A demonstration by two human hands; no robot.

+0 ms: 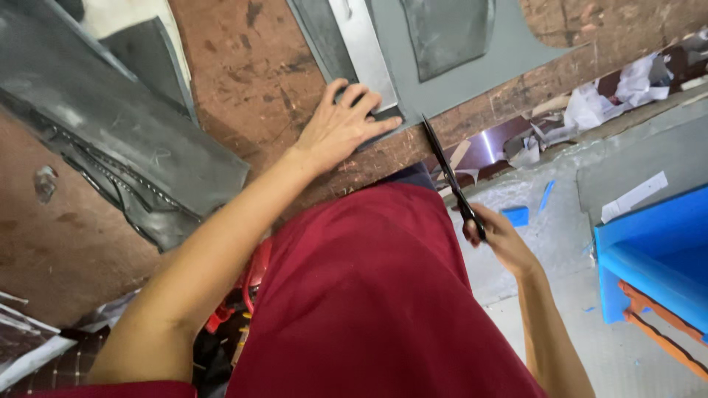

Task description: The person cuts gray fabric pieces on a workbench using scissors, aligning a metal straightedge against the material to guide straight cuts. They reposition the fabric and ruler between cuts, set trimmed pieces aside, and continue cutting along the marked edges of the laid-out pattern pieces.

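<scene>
My left hand (341,125) lies flat, fingers spread, on the corner of a grey sheet of material (472,70) at the near edge of a worn brown worktable (251,81). A metal ruler (365,48) rests on the grey sheet just beyond my fingers. My right hand (495,234) grips the handles of black scissors (446,173), blades shut and pointing up toward the table edge near the sheet's corner. A second, darker grey piece (446,33) lies on the sheet farther back.
A stack of dark grey leather-like pieces (110,133) covers the table's left part. Paper and material scraps (590,103) litter the floor beyond the edge. A blue foam box (656,250) stands at right. My red garment (369,295) fills the lower middle.
</scene>
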